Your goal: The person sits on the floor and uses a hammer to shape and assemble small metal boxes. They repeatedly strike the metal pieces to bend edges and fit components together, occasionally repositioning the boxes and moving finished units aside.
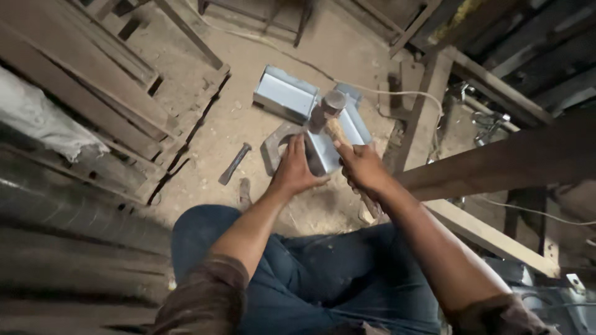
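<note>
Mid-hammering: left hand (297, 169) flat, steadying the bent sheet-metal piece (329, 144), right hand (361, 166) clenched on hammer (328, 110) handle w/ head raised — next blow prob. needs aim clear of fingers.

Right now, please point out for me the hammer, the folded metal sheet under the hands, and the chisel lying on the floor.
hammer (331, 105), head view, on its dark metal head.
folded metal sheet (355, 127), head view, on its bare right flap.
chisel (234, 164), head view, on the middle of its shaft.
</note>
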